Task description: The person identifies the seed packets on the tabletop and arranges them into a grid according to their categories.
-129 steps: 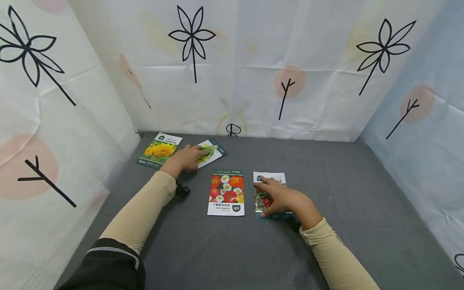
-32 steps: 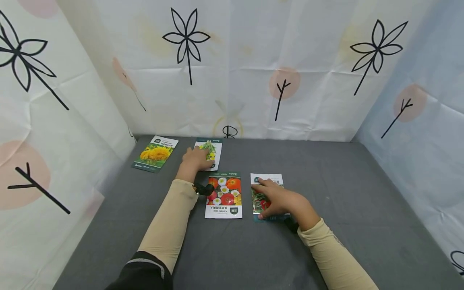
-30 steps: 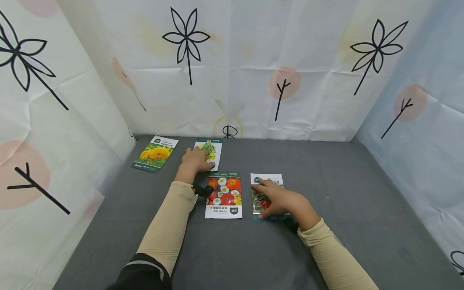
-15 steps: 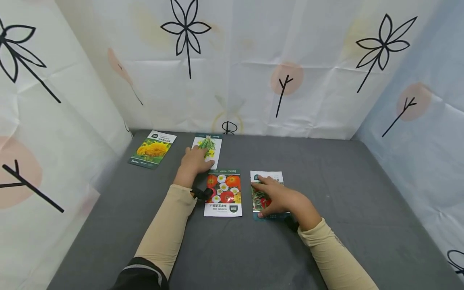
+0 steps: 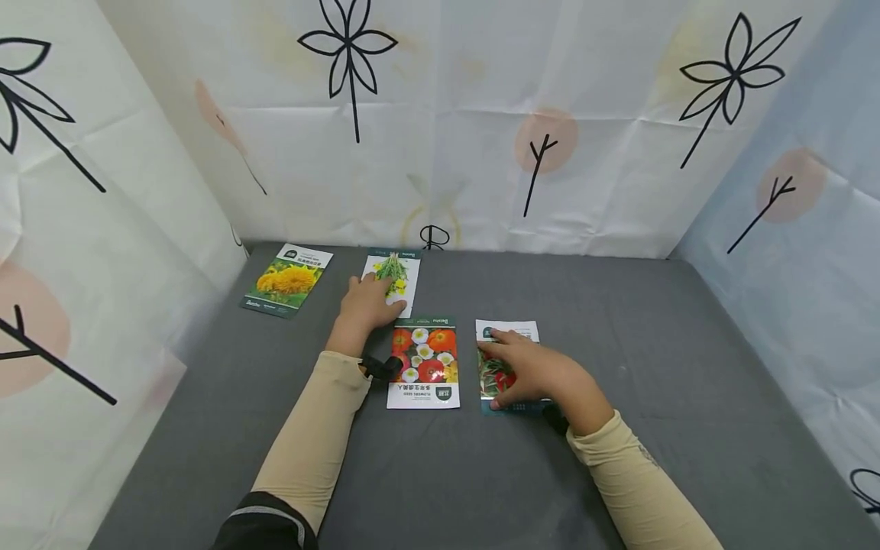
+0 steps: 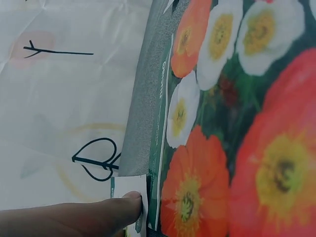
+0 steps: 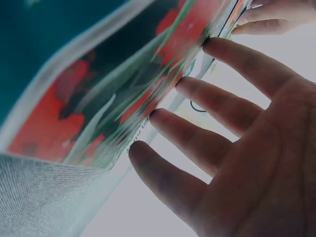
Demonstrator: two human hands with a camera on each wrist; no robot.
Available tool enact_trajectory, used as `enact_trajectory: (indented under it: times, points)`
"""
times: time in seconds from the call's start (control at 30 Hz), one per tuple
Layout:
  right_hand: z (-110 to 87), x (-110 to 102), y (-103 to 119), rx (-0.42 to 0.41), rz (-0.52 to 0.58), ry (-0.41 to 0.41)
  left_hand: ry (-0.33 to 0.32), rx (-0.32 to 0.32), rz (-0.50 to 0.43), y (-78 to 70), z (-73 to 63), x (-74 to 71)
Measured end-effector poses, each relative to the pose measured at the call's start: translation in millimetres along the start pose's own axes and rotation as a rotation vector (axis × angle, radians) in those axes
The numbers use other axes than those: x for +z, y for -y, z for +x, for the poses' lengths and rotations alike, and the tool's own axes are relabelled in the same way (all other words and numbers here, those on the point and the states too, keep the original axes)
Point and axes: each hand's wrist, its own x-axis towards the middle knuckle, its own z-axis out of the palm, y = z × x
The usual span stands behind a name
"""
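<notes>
At the back of the grey table my left hand (image 5: 367,307) rests on a white seed packet (image 5: 407,276) showing green stems and yellow blooms; its palm covers the packet's left part. In the left wrist view the thumb (image 6: 106,215) lies across that packet's edge. A poppy seed packet (image 5: 428,368) lies flat just in front of it. To the right, my right hand (image 5: 536,370) rests with spread fingers over a seed packet with red flowers (image 5: 490,380), hiding much of it. The right wrist view has the fingertips touching that packet's surface (image 7: 143,94).
A seed packet with a yellow-orange flower (image 5: 285,283) lies tilted at the back left corner of the grey table (image 5: 426,473). White patterned cloth walls (image 5: 474,153) stand along the back and both sides.
Since the oldest frame, my left hand has turned the yellow-bloom packet from tilted to nearly straight, behind the poppy packet. Over the last second both hands stay put; the head view shifts slightly.
</notes>
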Motion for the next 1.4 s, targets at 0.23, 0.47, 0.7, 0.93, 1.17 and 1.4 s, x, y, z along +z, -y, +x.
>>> enact_trajectory:
  times: [0.23,0.47,0.7,0.93,1.17,1.4]
  points:
    - [-0.9,-1.3,-3.4,-0.068,-0.039,-0.082,-0.008,-0.01,0.005,-0.5,0.7,0.0]
    - [-3.2,-6.3,-2.9,-0.029,-0.088,-0.136,-0.006,-0.013,0.006,-0.7,-1.0,-1.5]
    - [0.7,-2.3,-3.2,0.134,-0.134,-0.138,-0.004,-0.018,0.009,-0.1,-0.5,0.5]
    - [4.8,2.5,-5.5,0.129,-0.125,-0.11,-0.011,-0.008,0.015,-1.0,-1.1,0.3]
    - [5.2,0.8,-7.6,0.098,-0.113,-0.118,-0.004,-0.011,0.019,-1.7,-1.7,0.1]
    - [4.9,0.9,-9.9,0.08,-0.093,-0.106,-0.005,-0.014,0.02,-0.4,-1.5,2.1]
